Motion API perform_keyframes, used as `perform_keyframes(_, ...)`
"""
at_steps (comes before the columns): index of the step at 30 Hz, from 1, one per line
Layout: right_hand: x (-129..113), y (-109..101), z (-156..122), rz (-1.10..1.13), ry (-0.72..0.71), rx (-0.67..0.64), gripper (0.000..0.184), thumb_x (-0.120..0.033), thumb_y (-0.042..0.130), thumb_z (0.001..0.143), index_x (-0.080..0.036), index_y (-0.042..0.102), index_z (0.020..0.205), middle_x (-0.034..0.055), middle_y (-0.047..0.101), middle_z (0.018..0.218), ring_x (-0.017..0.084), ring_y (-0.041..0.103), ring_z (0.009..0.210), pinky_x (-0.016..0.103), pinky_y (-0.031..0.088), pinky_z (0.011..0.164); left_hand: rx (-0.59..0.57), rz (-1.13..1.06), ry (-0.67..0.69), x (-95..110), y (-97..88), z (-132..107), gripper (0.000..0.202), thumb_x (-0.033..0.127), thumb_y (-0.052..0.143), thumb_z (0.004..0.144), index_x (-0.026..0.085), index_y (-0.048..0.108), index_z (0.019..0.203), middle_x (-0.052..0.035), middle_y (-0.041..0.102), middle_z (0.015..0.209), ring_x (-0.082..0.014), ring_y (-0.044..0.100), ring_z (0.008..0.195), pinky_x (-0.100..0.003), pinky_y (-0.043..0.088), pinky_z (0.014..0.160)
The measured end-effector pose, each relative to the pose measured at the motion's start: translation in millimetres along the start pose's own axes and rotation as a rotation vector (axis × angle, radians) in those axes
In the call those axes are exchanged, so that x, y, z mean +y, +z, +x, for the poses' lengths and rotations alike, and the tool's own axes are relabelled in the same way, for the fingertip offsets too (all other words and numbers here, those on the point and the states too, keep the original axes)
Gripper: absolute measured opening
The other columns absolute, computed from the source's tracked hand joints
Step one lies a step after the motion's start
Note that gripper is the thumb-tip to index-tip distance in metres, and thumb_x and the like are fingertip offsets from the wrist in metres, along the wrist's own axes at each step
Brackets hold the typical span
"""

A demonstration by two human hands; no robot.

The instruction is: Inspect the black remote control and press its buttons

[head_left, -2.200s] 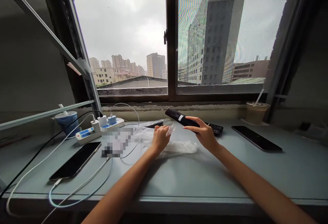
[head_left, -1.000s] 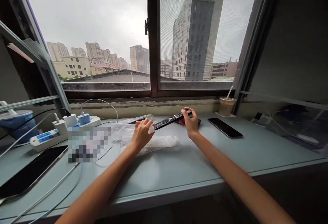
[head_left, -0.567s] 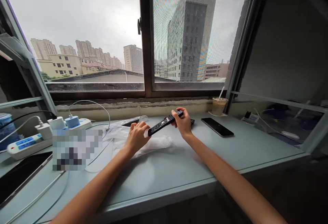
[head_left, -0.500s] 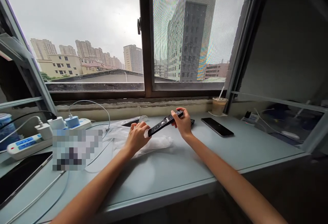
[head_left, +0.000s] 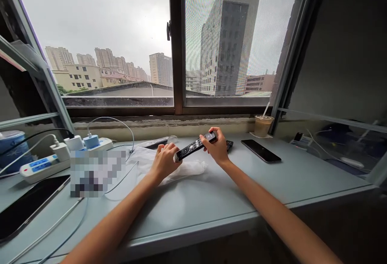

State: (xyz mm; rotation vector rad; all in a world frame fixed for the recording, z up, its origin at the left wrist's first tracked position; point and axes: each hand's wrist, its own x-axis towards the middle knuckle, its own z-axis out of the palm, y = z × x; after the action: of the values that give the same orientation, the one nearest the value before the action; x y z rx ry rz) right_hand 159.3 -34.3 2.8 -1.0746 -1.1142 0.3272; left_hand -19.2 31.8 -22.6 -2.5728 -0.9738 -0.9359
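Note:
A black remote control (head_left: 192,147) is held slantwise above the desk, its buttons facing up. My left hand (head_left: 165,161) grips its lower left end, with fingers curled. At the upper right end, my right hand (head_left: 217,146) is closed round it, thumb on top. Crumpled clear plastic wrap (head_left: 190,169) lies on the desk below and behind the remote. Another dark remote-like object (head_left: 229,145) lies partly hidden behind my right hand. Under the plastic at the back, a dark long item (head_left: 159,143) shows in part.
A black phone (head_left: 260,150) lies right of my hands, near an iced drink cup (head_left: 263,125) by the window. To the left are a power strip (head_left: 38,169) with chargers and cables, a dark tablet (head_left: 30,205) and a blue tub (head_left: 13,151). The desk's front edge (head_left: 193,229) runs below.
The view has shifted slightly left, so everything sits a little further right. The remote has turned a little in my hands; both still hold it.

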Motion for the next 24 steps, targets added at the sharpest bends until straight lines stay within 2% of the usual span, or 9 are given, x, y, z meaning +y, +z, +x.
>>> perform_keyframes(9, 4.7, 2.0, -2.4, -0.048, -0.056, -0.185, 0.037, -0.041, 0.066, 0.062, -0.022, 0.036, 0.073, -0.0099, 0.044, 0.049, 0.008, 0.047, 0.032, 0.016, 0.031, 0.029, -0.002, 0.014, -0.024, 0.5, -1.9, 0.0, 0.010, 0.020, 0.053, 0.068, 0.019, 0.054, 0.078, -0.0034, 0.059, 0.088, -0.0187, 0.055, 0.079, -0.036, 0.032, 0.083)
perform_keyframes(14, 5.9, 3.0, -3.9, -0.053, -0.036, -0.263, 0.037, -0.042, 0.066, 0.061, -0.022, 0.037, 0.070, -0.0096, 0.043, 0.046, 0.009, 0.048, 0.033, 0.017, 0.030, 0.027, 0.006, 0.016, -0.041, 1.7, -5.1, -0.4, 0.013, 0.020, 0.056, 0.067, 0.020, 0.052, 0.079, -0.0034, 0.057, 0.090, -0.0186, 0.055, 0.079, -0.036, 0.034, 0.082)
perform_keyframes(24, 5.2, 1.7, -4.0, 0.035, 0.018, -0.390, 0.021, -0.039, 0.054, 0.073, -0.019, 0.045, 0.071, -0.0076, 0.049, 0.040, 0.009, 0.046, 0.029, 0.016, 0.029, 0.028, 0.028, 0.025, -0.042, 2.7, -5.8, 0.8, 0.013, 0.020, 0.056, 0.066, 0.020, 0.050, 0.078, -0.0037, 0.057, 0.090, -0.0188, 0.055, 0.079, -0.035, 0.035, 0.081)
